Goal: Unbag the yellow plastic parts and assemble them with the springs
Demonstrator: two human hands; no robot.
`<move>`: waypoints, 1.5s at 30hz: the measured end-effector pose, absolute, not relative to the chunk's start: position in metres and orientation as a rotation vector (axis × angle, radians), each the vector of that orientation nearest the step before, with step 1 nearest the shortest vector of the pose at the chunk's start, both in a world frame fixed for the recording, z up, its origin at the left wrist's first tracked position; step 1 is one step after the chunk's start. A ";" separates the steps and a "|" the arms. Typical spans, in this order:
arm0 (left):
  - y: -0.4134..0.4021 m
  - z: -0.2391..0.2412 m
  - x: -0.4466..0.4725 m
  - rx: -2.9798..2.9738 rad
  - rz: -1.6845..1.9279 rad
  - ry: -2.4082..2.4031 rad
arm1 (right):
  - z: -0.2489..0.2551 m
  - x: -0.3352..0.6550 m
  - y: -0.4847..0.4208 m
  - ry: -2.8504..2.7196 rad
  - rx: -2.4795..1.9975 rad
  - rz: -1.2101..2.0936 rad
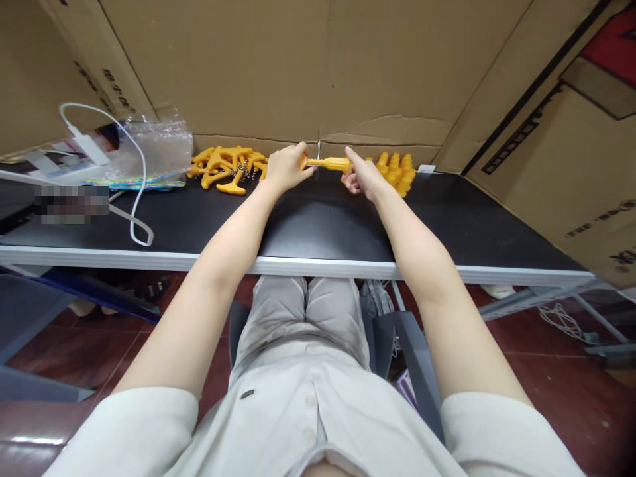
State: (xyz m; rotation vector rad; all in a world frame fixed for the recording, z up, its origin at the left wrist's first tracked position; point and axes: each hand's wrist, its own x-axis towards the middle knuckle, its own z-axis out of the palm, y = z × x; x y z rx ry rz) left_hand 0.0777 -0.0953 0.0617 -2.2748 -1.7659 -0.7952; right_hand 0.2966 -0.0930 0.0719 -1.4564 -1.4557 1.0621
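While your left hand (288,167) is gripping one end of a yellow tool (336,163) and your right hand (366,176) its ribbed end above the table (322,232), it is looking unfinished; loose T-handled pieces (232,188) are lying leftward, ribbed pieces (396,173) are sitting rightward, whether finished is unclear.

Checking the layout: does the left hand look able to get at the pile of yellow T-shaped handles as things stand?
Probably yes: the pile lies beside the left hand, with nothing visible between. But that hand grips one end of a yellow piece, so it may need to let go first.
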 end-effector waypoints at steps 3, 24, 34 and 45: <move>-0.096 0.063 0.078 -2.280 -0.761 -1.784 | 0.071 0.298 -0.092 -1.467 -1.473 1.074; -0.096 0.063 0.072 -2.270 -0.760 -1.846 | 0.077 0.308 -0.099 -1.483 -1.215 1.087; -0.103 0.068 0.076 -2.274 -0.706 -1.868 | 0.079 0.306 -0.101 -1.490 -1.269 1.082; -0.099 0.065 0.075 -2.270 -0.728 -1.856 | 0.082 0.298 -0.106 -1.470 -1.319 1.063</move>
